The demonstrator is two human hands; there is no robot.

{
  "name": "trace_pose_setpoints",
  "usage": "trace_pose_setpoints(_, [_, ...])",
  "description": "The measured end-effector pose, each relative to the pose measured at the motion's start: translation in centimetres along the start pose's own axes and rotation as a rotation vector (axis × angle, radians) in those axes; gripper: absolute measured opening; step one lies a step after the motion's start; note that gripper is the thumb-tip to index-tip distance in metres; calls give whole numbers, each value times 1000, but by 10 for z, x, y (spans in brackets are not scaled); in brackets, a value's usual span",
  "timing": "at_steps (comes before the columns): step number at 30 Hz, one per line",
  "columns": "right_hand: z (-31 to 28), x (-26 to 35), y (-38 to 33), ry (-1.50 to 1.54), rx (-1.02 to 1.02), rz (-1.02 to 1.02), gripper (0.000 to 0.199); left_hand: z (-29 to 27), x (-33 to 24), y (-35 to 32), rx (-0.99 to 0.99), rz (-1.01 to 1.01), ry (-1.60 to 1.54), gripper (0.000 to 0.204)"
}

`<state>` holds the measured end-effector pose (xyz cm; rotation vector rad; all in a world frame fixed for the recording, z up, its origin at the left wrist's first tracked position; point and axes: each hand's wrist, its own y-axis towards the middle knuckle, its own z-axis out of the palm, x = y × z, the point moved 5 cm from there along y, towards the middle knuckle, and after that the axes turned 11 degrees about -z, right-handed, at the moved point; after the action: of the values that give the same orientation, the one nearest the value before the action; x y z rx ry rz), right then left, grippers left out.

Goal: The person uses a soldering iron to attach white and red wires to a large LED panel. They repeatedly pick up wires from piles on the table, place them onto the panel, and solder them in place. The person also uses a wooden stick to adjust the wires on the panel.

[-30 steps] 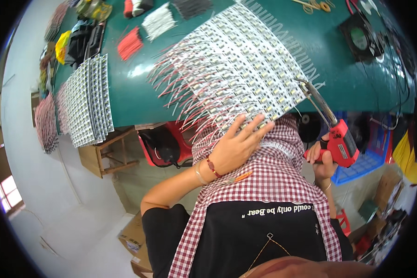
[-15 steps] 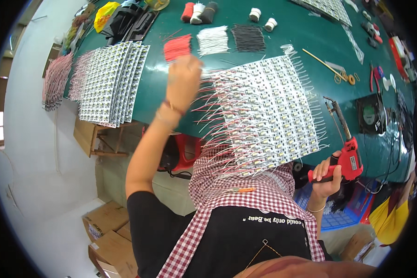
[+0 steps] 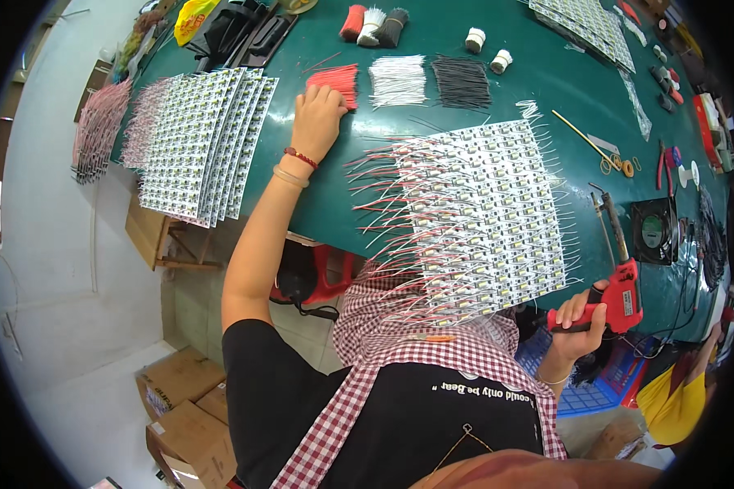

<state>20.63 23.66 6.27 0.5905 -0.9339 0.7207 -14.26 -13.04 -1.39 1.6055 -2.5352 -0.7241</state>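
Red wires (image 3: 342, 81): piled on green tabletop (image 3: 326, 200), partly beneath left grip (image 3: 316, 118); cannot tell whether pinched. Clamped in right grip (image 3: 579, 324): red soldering gun (image 3: 625, 297), near right edge of white circuit-board panel (image 3: 485, 220).

1. A glossy dark-green tabletop (image 3: 326, 191) spreads beneath and beyond the left hand (image 3: 317, 114).
2. At that hand's fingertips lies a pile of short red wires (image 3: 340, 80).
3. Just right of it lie piles of short white wires (image 3: 398, 81) and short black wires (image 3: 462, 81).
4. Left of it, stacked white circuit-board sheets (image 3: 192, 138).
5. Between it and the right hand (image 3: 579, 326), a white, wire-fringed circuit-board panel (image 3: 489, 220), overhanging the near edge.
6. Beyond the right hand, a square black fan (image 3: 654, 231).
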Motion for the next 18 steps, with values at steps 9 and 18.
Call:
trace_pose_setpoints(9, [10, 9, 7, 53, 61, -40, 40, -16, 10, 4, -123, -84, -304, 14])
trace_pose_setpoints(18, [16, 10, 9, 49, 96, -39, 37, 8, -11, -23, 34, -649, -1569, 22])
